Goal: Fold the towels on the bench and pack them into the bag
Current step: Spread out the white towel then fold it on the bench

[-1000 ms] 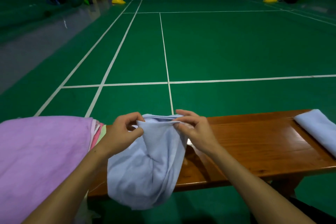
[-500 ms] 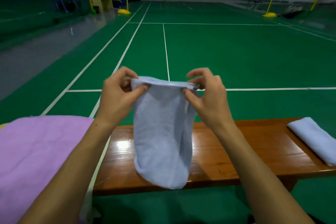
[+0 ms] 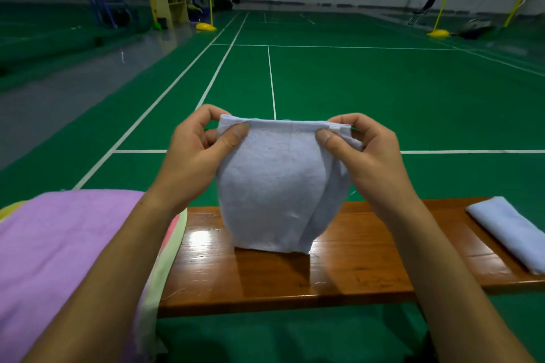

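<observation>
A pale blue towel (image 3: 274, 186) hangs doubled over in the air above the wooden bench (image 3: 339, 277). My left hand (image 3: 197, 156) pinches its top left corner and my right hand (image 3: 365, 153) pinches its top right corner, so the top edge is stretched flat between them. The towel's lower edge reaches down to about the bench top. A second pale blue towel (image 3: 510, 233) lies folded on the bench's right end. At the left a purple towel (image 3: 59, 259) tops a stack of towels with pink and yellow-green edges. No bag is in view.
Green court floor with white lines (image 3: 271, 76) stretches beyond the bench. Far back stand a net, yellow posts with yellow bases (image 3: 206, 27), a small yellow cabinet (image 3: 171, 9) and a blue frame at the left.
Both hands have lifted the blue towel from over the bench's front edge and spread apart, pulling its top edge taut. The towel now hangs shorter and wider.
</observation>
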A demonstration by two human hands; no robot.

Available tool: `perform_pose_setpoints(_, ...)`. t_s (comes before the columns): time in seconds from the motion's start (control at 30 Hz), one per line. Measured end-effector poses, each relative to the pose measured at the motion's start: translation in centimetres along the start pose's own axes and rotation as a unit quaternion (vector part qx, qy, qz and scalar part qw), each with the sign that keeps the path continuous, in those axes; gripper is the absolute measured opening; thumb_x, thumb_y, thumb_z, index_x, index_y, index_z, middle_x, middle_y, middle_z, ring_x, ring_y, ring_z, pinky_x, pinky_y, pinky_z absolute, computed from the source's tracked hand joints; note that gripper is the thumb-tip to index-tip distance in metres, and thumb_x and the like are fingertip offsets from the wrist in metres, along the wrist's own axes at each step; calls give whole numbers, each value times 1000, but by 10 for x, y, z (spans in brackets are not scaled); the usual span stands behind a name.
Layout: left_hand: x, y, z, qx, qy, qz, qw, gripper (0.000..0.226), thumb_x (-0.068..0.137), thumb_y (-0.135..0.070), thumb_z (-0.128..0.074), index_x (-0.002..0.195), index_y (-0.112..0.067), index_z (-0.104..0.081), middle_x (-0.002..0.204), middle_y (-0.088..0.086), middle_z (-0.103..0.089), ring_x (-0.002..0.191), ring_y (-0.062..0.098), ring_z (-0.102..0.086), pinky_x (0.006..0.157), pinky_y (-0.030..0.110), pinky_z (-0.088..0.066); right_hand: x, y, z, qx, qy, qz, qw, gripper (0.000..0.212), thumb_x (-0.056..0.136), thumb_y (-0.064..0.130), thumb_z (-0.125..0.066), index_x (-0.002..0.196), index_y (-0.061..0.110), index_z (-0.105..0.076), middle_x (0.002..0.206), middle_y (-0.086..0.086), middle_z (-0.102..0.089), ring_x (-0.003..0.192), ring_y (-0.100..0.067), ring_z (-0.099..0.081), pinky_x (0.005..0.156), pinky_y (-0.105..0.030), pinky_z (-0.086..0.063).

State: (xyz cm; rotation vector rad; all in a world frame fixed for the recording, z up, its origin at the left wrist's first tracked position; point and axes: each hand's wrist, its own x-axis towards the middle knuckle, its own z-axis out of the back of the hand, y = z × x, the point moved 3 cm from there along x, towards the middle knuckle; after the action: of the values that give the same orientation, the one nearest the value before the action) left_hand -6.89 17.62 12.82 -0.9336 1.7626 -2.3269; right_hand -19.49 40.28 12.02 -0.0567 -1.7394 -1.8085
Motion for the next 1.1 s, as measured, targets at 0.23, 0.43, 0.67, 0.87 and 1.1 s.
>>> perform_pose_setpoints(0.23,-2,-11,4,-61,-20,8,998,23,91,-20,-77,99,-2,-65,87,10,-77,75,25,-73,64,34,-61,-8,12,5,74,-38,-22,996,22,83,15,-89,94,7,-72,91,-19,-78,74,-23,-70,70,-41,-58)
perform_pose_setpoints(0.43,11,64,-5,3,20,90,996,26,95,-18,-79,98,0,-61,89,24,-75,74,26,-67,61,39,-51,8,-66,-5,-12,-30,-91,995,25,82,24,-91,84,11,-70,68,8,-70,59,-5,-58,59,-22,-46)
perform_pose_setpoints(0.67,14,186,-15,109,-7,185,977,22,93,-23,-81,91,-10,-64,83,9,-77,72,21,-71,65,40,-53,26,-191,-43,-134,-2,-172,976,17,88,27,-84,92,16,-72,87,0,-72,79,-16,-64,75,-36,-54)
perform_pose_setpoints(0.87,23,215,-13,139,-39,207,968,23,93,-27,-82,102,-17,-63,101,11,-73,89,34,-73,68,54,-65,33,-218,-61,-124,-58,-178,974,20,90,30,-82,102,19,-70,95,7,-69,89,-13,-64,77,-30,-51)
perform_pose_setpoints(1.1,-1,207,-2,205,17,184,961,27,92,-31,-81,114,-33,-65,110,-16,-73,93,11,-73,86,49,-63,13,-205,-45,-174,-16,-183,968,25,98,25,-74,121,17,-67,106,11,-67,92,1,-63,89,-32,-58)
